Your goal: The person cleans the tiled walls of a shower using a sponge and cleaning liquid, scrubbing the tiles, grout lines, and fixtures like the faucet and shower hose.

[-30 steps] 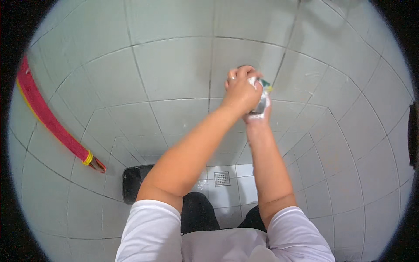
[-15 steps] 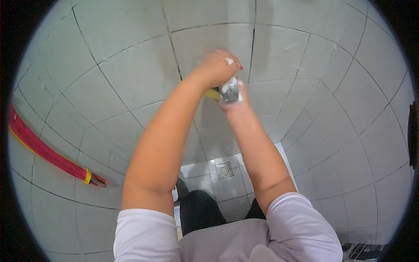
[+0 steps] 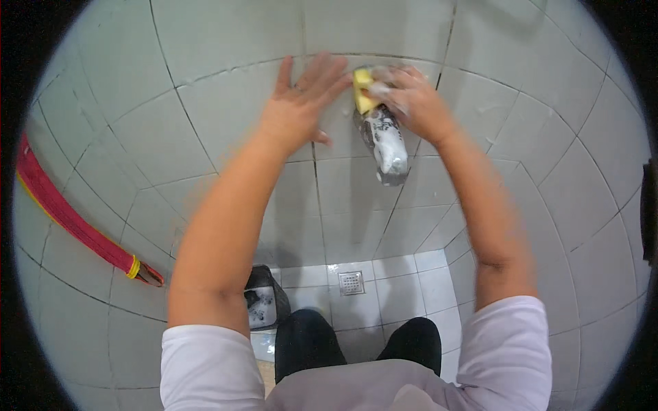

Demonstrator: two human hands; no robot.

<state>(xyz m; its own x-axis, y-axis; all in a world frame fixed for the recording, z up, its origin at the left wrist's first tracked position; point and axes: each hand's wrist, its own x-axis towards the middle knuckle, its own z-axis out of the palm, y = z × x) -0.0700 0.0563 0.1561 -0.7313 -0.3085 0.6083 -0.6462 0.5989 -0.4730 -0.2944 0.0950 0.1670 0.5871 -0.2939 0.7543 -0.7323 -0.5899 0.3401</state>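
My left hand (image 3: 305,103) is up by the tiled wall, its fingers spread and holding nothing. To the right of it, my right hand (image 3: 415,103) is closed around a yellow sponge (image 3: 363,92), with white foam over the fingers. Just below the sponge hangs a dark, glossy bottle-like thing (image 3: 387,147) streaked with foam, its grey end pointing down. Its upper end meets the sponge and right hand; how it is held there cannot be made out. Both hands are slightly blurred.
Light tiled walls (image 3: 226,123) curve around me. A red strap-like tube with a yellow band (image 3: 75,219) hangs at left. A dark bucket with foamy water (image 3: 264,301) stands on the floor left of my knees, near a square floor drain (image 3: 351,283).
My hands were together over the foamy bottle-like thing; now they are apart. The left has moved left with fingers spread, while the right has risen to the right, the sponge showing more.
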